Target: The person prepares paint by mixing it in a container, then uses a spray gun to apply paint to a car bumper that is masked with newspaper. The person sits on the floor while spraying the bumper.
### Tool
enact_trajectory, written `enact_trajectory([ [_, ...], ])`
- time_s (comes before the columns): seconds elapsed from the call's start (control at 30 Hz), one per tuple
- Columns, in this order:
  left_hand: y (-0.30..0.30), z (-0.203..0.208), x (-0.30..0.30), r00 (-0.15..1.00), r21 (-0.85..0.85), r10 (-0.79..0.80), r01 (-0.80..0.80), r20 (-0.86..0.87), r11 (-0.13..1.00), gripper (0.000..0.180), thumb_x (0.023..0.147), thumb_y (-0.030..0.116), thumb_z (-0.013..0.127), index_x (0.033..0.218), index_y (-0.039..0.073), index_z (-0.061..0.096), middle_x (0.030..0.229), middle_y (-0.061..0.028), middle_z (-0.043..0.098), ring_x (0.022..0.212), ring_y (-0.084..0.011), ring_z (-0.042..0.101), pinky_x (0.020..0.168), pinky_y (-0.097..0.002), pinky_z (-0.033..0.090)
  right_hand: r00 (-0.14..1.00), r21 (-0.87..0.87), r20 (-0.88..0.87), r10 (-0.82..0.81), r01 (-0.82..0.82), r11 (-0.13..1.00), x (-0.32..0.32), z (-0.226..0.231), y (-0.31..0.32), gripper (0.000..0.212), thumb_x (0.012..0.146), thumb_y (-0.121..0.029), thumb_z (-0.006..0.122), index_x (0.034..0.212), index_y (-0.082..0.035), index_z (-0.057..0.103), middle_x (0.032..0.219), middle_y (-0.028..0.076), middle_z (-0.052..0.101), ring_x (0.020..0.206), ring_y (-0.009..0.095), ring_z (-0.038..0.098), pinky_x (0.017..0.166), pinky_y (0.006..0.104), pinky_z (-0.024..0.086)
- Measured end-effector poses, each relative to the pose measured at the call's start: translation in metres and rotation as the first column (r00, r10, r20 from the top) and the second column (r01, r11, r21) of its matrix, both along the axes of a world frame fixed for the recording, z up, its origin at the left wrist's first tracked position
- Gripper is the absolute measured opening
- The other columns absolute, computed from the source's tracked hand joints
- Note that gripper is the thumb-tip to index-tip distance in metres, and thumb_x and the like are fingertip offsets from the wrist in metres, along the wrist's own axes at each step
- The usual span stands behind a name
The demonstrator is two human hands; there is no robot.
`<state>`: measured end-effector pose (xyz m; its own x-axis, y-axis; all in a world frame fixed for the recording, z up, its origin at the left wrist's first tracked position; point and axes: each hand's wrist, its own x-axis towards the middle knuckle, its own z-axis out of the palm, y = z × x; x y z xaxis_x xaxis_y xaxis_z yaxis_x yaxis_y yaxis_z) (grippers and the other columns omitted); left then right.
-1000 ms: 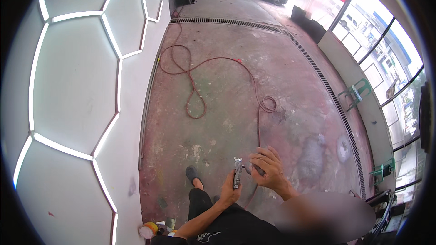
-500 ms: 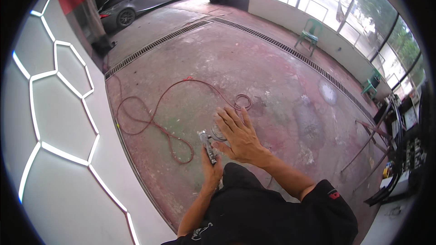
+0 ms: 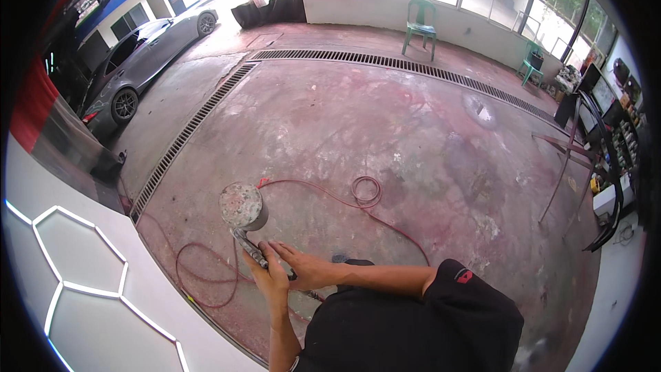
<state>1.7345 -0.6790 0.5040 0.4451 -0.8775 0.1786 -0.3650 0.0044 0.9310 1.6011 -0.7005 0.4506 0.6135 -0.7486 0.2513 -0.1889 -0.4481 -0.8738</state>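
My left hand [image 3: 271, 277] is wrapped around the grip of a metal spray gun [image 3: 249, 246]. A round cup [image 3: 242, 205] with a paint-spotted top sits on the gun's far end. From the right, my right hand [image 3: 308, 270] reaches in against the gun, its fingers close together beside my left thumb. Part of the gun is covered by both hands. A dark fitting below them seems to join a red hose [image 3: 327, 187], which loops over the floor.
The stained floor [image 3: 344, 117] is crossed by drain grates [image 3: 358, 57]. A white panel with light strips [image 3: 89, 289] stands at left, a grey car [image 3: 148, 55] beyond. Green chairs [image 3: 420, 24], a metal stand [image 3: 568, 158] and a cluttered bench [image 3: 613, 196] are right.
The view has turned to the right. The gun is farther out from my body, its cup now plainly seen. My right hand, spread open before, has come down against the gun.
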Motion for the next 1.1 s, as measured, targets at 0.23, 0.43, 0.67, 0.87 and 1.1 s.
enact_trajectory([
  [0.23, -0.211, 0.047, 0.142, 0.950, 0.030, -0.138, 0.135, 0.280, 0.990, 0.068, 0.114, 0.032, 0.060, 0.166, -0.005, 0.035, 0.166, -0.0315, 0.043, 0.153, -0.0435, 0.047, 0.125, -0.0504, 0.039, 0.895, 0.286, 0.442, -0.052, -0.086, 0.955, 0.179, 0.050, -0.262, 0.063, 0.103, -0.034, 0.078, 0.153, -0.003, 0.054, 0.134, 0.013, 0.063, 0.128, 0.023, 0.061, 0.111, 0.0382, 0.049],
  [0.43, -0.380, -0.030, 0.326, 0.756, -0.167, -0.163, 0.072, -0.634, 0.983, 0.051, 0.118, 0.029, 0.056, 0.161, 0.001, 0.045, 0.151, -0.0168, 0.059, 0.134, -0.0267, 0.063, 0.116, -0.0432, 0.048, 0.940, 0.634, 0.301, -0.162, -0.070, 0.770, 0.368, 0.108, -0.460, 0.040, 0.111, -0.046, 0.069, 0.120, -0.007, 0.069, 0.082, -0.003, 0.060, 0.075, 0.008, 0.057, 0.066, 0.0290, 0.047],
  [0.67, -0.578, -0.065, 0.581, 0.675, -0.138, -0.312, 0.300, -0.669, 0.944, 0.034, 0.119, 0.020, 0.055, 0.144, -0.001, 0.059, 0.125, -0.0060, 0.070, 0.110, -0.0141, 0.067, 0.096, -0.0306, 0.055, 0.935, 0.506, 0.298, -0.191, 0.015, 0.862, 0.626, 0.113, -0.669, 0.043, 0.111, -0.049, 0.068, 0.115, -0.007, 0.068, 0.079, -0.004, 0.050, 0.074, 0.009, 0.045, 0.065, 0.0327, 0.040],
  [0.87, -0.759, -0.046, 0.739, 0.673, -0.171, -0.171, 0.066, -0.719, 0.983, 0.035, 0.118, 0.021, 0.059, 0.144, -0.002, 0.060, 0.127, -0.0069, 0.071, 0.115, -0.0134, 0.067, 0.101, -0.0309, 0.052, 0.971, 0.566, 0.224, -0.082, -0.061, 0.822, 0.795, 0.145, -0.850, 0.043, 0.111, -0.051, 0.067, 0.116, -0.008, 0.069, 0.084, -0.005, 0.055, 0.078, 0.009, 0.048, 0.070, 0.0311, 0.042],
  [1.1, -1.041, -0.077, 0.928, 0.745, -0.216, -0.115, -0.039, -0.657, 0.976, 0.031, 0.117, 0.020, 0.061, 0.137, -0.003, 0.065, 0.128, -0.0072, 0.073, 0.116, -0.0137, 0.067, 0.102, -0.0309, 0.052, 0.962, 0.526, 0.259, 0.085, -0.214, 0.823, 0.982, 0.118, -1.139, 0.048, 0.111, -0.050, 0.068, 0.132, -0.006, 0.068, 0.088, -0.002, 0.058, 0.085, 0.011, 0.052, 0.075, 0.0318, 0.047],
])
